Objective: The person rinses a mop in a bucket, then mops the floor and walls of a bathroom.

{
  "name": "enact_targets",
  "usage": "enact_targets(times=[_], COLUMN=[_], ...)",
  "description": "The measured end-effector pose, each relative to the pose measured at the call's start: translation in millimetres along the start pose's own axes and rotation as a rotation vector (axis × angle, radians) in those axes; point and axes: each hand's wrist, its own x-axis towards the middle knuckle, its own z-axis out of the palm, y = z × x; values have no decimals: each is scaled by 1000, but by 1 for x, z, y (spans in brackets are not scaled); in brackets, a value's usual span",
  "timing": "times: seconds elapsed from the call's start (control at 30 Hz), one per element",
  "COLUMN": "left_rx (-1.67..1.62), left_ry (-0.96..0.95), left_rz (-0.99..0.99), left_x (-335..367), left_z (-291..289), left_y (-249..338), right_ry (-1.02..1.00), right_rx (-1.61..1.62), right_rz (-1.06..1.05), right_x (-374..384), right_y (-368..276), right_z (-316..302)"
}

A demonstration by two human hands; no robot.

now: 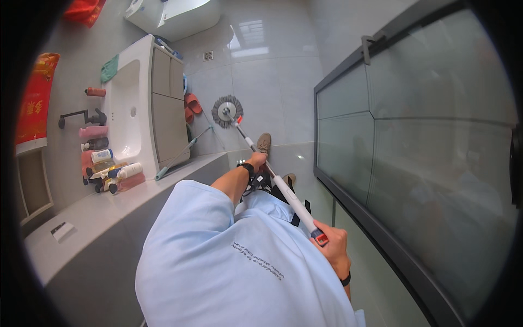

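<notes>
A spin mop [295, 202] with a white and silver pole slants from the lower right toward the upper left in front of me. Its round grey fringed head [227, 111] rests on the tiled floor. My left hand [257, 161] is closed around the middle of the pole, a dark band on its wrist. Farther back, my right hand [333, 246] grips the end of the handle, beside its red and dark cap. Just beyond my left hand one of my brown shoes [264, 143] stands near the pole.
At left, a white washbasin [131, 101] tops a grey cabinet [168, 122], with several bottles [109, 169] alongside. Red slippers [192, 103] lie by the cabinet, and a thin squeegee [184, 152] leans over the ledge. A dark-framed glass door [419, 120] stands at right. A toilet [180, 19] is at the back.
</notes>
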Motion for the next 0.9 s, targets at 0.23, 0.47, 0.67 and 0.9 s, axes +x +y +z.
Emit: enact_targets(times=[0.23, 0.47, 0.67, 0.9], left_rx=[-94, 87, -141, -84], left_ry=[-103, -333, -477, -717], left_rz=[57, 56, 167, 358], left_x=[34, -6, 6, -27], left_z=[65, 154, 174, 127], left_y=[-78, -37, 14, 92], right_ry=[203, 333, 91, -70], right_rx=[-66, -97, 217, -85], right_rz=[39, 242, 703, 506], right_x=[-113, -163, -109, 40], right_y=[-13, -33, -32, 28], right_z=[-26, -25, -16, 44])
